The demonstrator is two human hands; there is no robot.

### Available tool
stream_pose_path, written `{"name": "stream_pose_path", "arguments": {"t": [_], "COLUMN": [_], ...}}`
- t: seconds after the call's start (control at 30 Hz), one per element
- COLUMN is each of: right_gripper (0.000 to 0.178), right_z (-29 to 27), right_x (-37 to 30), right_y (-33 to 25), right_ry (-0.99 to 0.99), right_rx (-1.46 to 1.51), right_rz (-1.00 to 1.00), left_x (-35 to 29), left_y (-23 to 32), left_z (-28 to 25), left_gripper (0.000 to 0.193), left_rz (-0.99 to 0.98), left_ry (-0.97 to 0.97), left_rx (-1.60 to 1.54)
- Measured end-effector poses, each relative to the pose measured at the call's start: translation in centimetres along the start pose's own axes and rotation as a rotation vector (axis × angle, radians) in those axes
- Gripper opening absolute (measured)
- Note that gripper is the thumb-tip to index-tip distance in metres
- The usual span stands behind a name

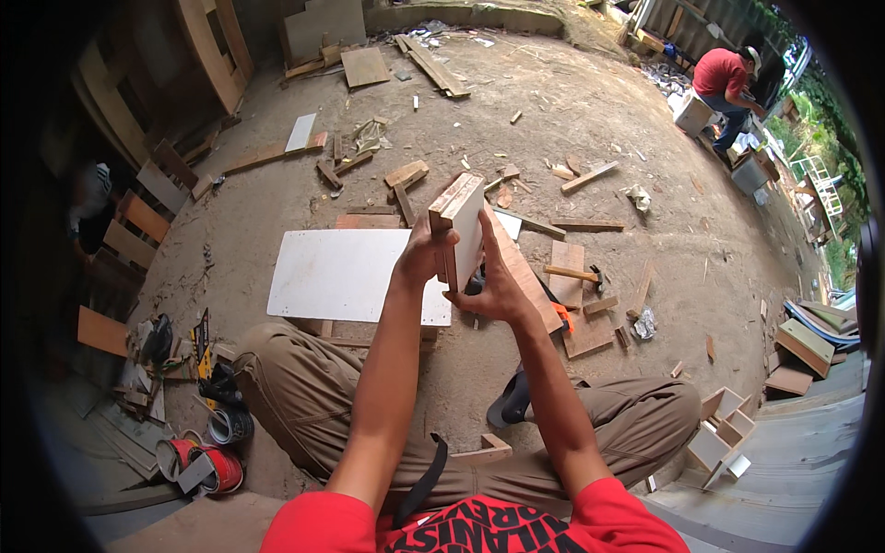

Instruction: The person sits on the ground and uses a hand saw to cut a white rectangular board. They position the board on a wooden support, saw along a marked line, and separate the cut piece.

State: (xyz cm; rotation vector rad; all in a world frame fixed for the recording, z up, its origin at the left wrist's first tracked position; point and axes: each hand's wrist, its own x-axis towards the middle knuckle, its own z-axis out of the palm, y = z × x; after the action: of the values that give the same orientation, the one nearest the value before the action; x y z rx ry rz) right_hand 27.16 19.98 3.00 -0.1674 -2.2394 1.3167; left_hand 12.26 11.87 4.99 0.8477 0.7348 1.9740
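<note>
In front of me, above the ground, a stack of small wooden boards point(468, 235) is held on edge, its right side a white face and its edges bare brown wood. My left hand point(424, 255) grips it from the left, with the fingers curled around the near edge. Against the white face lies my right hand point(498, 284), thumb low and fingers stretched up along the side. A large white board point(341, 275) lies flat just beyond my knees, to the left of the hands. Right of them, a claw hammer point(573, 273) rests across a wooden piece point(566, 293).
Wood offcuts point(590, 177) litter the dirt floor. A long plank point(527, 276) and an orange-handled tool point(562, 318) lie right of my hands. Red cans point(221, 470) stand at lower left, a small wooden compartment box point(722, 433) at lower right. Another person point(724, 83) sits far right.
</note>
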Motion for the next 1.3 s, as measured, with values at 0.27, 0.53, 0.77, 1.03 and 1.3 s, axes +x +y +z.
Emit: {"name": "stream_pose_path", "arguments": {"t": [0.27, 0.53, 0.77, 1.03, 1.3], "right_gripper": [0.136, 0.137, 0.136, 0.135, 0.132], "right_z": [-1.9, -2.2, -2.0, -2.0, -2.2], "right_x": [1.1, 1.0, 1.0, 1.1, 1.1], "right_y": [-3.1, -3.9, -4.0, -3.9, -3.4], "right_ry": [0.049, 0.064, 0.101, 0.105, 0.113], "right_rx": [0.117, 0.096, 0.089, 0.087, 0.047], "right_rz": [0.026, -0.012, -0.055, -0.073, -0.070], "left_x": [0.8, 0.9, 0.7, 0.6, 0.5], "left_y": [4.3, 4.6, 4.7, 4.7, 3.7], "left_z": [5.4, 5.7, 6.0, 5.8, 5.4], "left_gripper": [0.130, 0.132, 0.130, 0.129, 0.124], "left_rz": [0.021, 0.012, -0.010, -0.014, 0.013], "left_ry": [-0.168, -0.189, -0.169, -0.159, -0.159], "left_rx": [0.172, 0.258, 0.217, 0.190, 0.115]}}
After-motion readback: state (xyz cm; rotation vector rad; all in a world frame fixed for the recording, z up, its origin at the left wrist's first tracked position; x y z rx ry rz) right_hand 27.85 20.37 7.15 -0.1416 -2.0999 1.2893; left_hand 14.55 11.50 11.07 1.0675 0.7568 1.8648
